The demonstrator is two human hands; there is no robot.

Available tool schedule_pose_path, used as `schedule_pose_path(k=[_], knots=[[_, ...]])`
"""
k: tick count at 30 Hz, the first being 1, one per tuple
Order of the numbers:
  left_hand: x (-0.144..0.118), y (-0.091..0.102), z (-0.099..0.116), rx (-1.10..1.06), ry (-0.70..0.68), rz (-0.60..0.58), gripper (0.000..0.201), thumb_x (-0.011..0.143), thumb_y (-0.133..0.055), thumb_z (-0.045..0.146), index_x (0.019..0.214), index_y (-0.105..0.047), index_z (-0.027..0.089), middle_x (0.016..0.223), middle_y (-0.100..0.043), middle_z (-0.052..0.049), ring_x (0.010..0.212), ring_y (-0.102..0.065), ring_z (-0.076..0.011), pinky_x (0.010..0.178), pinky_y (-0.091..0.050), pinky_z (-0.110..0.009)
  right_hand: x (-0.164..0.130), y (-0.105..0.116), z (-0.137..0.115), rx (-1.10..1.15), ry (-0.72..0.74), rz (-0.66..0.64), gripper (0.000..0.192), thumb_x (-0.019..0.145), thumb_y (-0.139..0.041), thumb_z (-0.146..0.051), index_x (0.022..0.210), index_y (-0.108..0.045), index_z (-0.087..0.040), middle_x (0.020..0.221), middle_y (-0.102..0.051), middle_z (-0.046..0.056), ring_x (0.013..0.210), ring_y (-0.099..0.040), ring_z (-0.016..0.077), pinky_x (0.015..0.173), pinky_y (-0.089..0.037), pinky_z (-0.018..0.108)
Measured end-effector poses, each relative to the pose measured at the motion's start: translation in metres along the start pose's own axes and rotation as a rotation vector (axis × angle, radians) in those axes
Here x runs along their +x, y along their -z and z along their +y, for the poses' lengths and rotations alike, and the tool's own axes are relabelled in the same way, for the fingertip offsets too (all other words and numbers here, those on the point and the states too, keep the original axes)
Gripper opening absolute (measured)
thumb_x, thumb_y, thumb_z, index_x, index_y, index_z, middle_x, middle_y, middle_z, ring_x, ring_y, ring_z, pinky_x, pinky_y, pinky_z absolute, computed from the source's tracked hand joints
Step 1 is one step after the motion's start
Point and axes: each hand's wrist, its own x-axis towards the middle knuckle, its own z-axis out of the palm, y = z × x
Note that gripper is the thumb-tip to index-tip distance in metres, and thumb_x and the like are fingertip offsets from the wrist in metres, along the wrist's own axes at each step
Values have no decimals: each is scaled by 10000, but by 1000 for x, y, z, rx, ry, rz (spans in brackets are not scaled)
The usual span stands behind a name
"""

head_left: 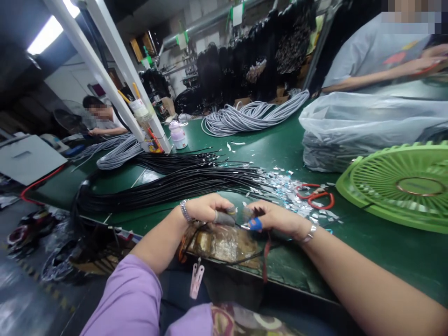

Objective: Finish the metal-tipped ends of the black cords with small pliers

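My left hand, with grey finger covers on thumb and finger, is closed on a thin black cable over the table's front edge. Close beside it, my right hand has blue tape round the thumb, and its fingers are pinched together. A small pale tip shows between the hands, but blur hides what the right fingers hold. Under the hands lies a block wrapped in clear tape. Behind them stretches a bundle of black cables, their stripped ends toward the right among white and blue scraps.
Red-handled scissors lie by the scraps, left of a green fan. Behind the fan stands a clear plastic bag. Grey cable coils and a bottle are farther back. A pink clothespin hangs at the front edge. Two people sit beyond.
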Motion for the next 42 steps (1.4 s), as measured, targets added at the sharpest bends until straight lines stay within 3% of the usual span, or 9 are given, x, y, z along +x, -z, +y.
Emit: schedule_pose_path(k=[3, 6, 10, 15, 20, 24, 27, 34, 42], knots=[[-40, -3, 21, 153, -131, 210, 351, 744, -670, 481, 721, -678, 131, 605, -628, -48, 522, -568, -131, 521, -458, -231, 0, 3, 0, 54, 16, 164, 351, 530, -790, -470, 614, -638, -165, 448, -420, -72, 396, -277, 49, 387, -176, 203], [-95, -25, 25, 364, -149, 477, 333, 792, -635, 456, 732, -693, 133, 643, -660, -66, 596, -604, -141, 581, -468, -226, -3, 0, 0, 14, 39, 160, 445, 639, -703, -564, 807, -706, -152, 400, -350, -87, 371, -227, 58, 373, -169, 212], [-156, -82, -7, 449, -99, 768, 337, 844, -585, 431, 745, -682, 124, 604, -657, -54, 539, -578, -107, 532, -449, -193, -9, -15, -7, -235, 46, 9, 600, 748, -607, -599, 1117, -668, -130, 446, -438, -57, 403, -329, 87, 398, -261, 223], [-191, -150, -58, 284, 26, 1069, 385, 861, -558, 456, 699, -637, 115, 522, -621, -26, 464, -558, -87, 471, -444, -171, -17, -49, -22, -466, 159, -64, 542, 741, -579, -658, 917, -730, -169, 717, -658, 57, 617, -534, 158, 558, -427, 271], [-188, -168, -74, 268, -46, 1112, 357, 864, -561, 434, 739, -661, 114, 556, -656, -41, 486, -596, -97, 485, -474, -176, -38, -99, -2, -387, -23, -310, 485, 790, -542, -627, 833, -705, -173, 670, -664, 47, 595, -549, 151, 533, -426, 256], [-172, -166, -77, 332, -153, 1104, 300, 850, -594, 394, 771, -683, 118, 576, -674, -45, 501, -613, -101, 503, -487, -176, -36, -137, 42, -111, -117, -42, 580, 738, -492, -741, 683, -602, -174, 585, -595, 16, 422, -325, 71, 381, -231, 222], [-161, -166, -80, 340, -192, 1074, 289, 853, -593, 378, 775, -689, 117, 589, -684, -48, 499, -614, -97, 503, -488, -168, -22, -155, 62, 134, -187, 46, 624, 713, -467, -779, 650, -588, -170, 414, -369, -62, 397, -198, 64, 389, -153, 226], [-149, -169, -89, 293, -219, 1041, 293, 857, -581, 378, 769, -688, 121, 631, -699, -52, 540, -631, -105, 533, -506, -176, 0, -171, 66, 478, -218, 211, 526, 555, -728, -663, 559, -494, -191, 447, -404, -57, 418, -273, 65, 400, -162, 212], [-143, -169, -93, 242, -202, 1006, 305, 862, -565, 381, 776, -692, 117, 659, -702, -59, 555, -626, -107, 541, -498, -180, 2, -182, 70, 653, -172, 311, 491, 514, -818, -562, 560, -514, -180, 458, -378, -71, 428, -260, 53, 405, -178, 213]])
